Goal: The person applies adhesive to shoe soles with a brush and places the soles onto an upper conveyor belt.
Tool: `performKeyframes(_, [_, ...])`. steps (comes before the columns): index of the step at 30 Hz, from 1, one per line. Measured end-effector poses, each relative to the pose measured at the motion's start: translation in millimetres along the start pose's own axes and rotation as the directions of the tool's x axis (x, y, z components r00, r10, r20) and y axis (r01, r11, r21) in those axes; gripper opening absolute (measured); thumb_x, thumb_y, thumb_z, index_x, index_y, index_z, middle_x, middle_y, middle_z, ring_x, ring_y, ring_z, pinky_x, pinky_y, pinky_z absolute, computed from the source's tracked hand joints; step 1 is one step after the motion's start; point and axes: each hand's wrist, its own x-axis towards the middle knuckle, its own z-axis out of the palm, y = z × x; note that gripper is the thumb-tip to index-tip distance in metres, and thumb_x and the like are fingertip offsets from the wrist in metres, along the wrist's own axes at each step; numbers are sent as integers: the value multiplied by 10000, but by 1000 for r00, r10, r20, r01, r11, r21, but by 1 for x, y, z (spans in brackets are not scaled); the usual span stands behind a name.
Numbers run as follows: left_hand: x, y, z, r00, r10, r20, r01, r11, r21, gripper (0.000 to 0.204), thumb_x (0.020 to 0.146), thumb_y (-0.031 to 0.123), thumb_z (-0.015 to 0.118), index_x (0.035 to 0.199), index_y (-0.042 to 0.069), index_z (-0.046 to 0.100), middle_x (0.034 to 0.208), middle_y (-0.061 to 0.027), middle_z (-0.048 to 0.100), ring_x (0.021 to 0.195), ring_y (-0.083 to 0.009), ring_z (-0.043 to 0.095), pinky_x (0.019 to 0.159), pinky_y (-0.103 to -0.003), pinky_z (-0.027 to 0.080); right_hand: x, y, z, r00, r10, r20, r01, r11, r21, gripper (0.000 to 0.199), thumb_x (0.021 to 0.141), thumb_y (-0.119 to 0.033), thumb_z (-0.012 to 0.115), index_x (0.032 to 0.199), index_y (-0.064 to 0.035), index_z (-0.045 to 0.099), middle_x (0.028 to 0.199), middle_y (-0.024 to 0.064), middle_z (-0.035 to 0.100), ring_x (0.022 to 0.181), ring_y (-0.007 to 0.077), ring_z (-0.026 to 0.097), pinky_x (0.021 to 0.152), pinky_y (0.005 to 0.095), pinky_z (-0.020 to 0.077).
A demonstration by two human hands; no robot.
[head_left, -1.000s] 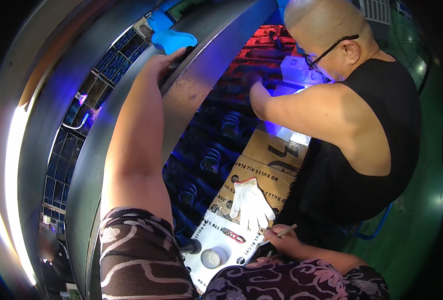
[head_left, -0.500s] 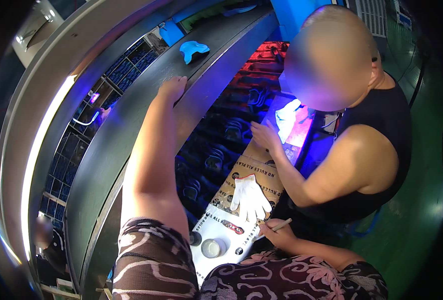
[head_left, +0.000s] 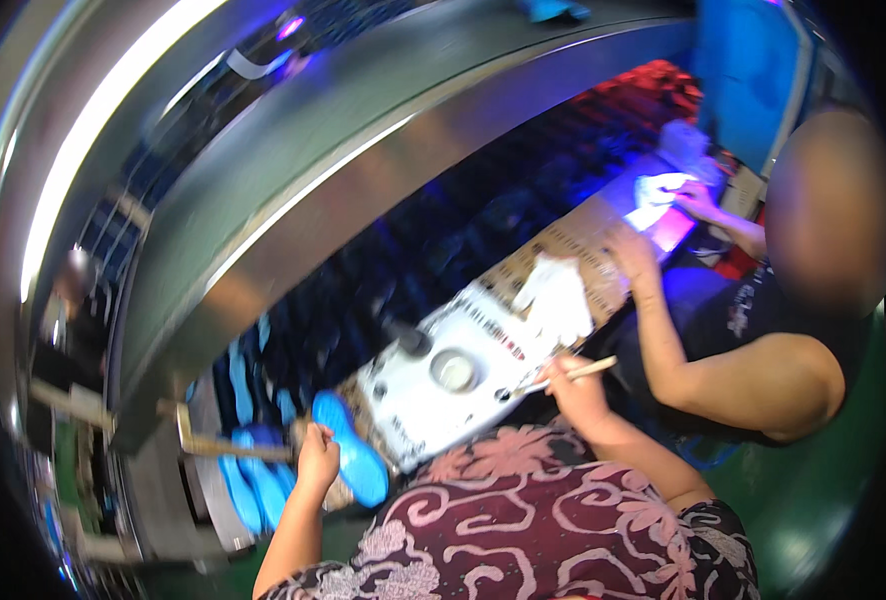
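From where I stand, at the lower left of the frame, more blue soles [head_left: 241, 492] lie together. Next comes the left hand [head_left: 318, 458], fingers curled against the near blue sole [head_left: 358, 465]; blur hides whether it truly grips. That sole looks light, bendy and tough, best pinched by its side edges. Right of centre, the right hand [head_left: 575, 392] grasps a slim tan stick [head_left: 595, 367], likely light and stiff, easily held mid-shaft, pen-fashion.
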Motion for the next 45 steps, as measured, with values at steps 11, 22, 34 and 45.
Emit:
performKeyframes(11, [-63,-49,41,934,-285,-213,322,932,167,703,767,368,696,1327,57,405,1120,-222,578,998,-345,596,831,-426,476,20,5,55,998,8,69,-9,1000,7,360,955,-260,512,707,-20,614,650,7,549,605,68,451,585,209,354])
performKeyframes(22, [-47,-75,65,831,-264,490,508,-2,-861,302,811,230,658,1025,78,509,649,-7,545,472,-119,484,447,-250,386,5,12,55,997,75,17,-74,997,-27,362,936,-302,528,707,-30,599,634,8,517,594,74,439,582,213,334])
performKeyframes(34, [-57,20,50,983,-112,146,168,221,-961,450,854,111,594,1230,8,367,1011,-133,573,770,-186,595,658,-292,509,2,-6,63,998,53,18,-52,998,-46,367,949,-274,501,709,-22,615,657,17,563,605,73,463,586,209,370])
performKeyframes(45, [-20,94,43,987,-1,-159,-128,588,-799,424,827,58,617,1193,-54,436,1104,-150,570,968,-208,578,899,-326,444,-7,-72,84,943,-241,231,261,963,-61,338,938,-255,536,745,-7,660,633,30,554,608,99,488,584,245,396])
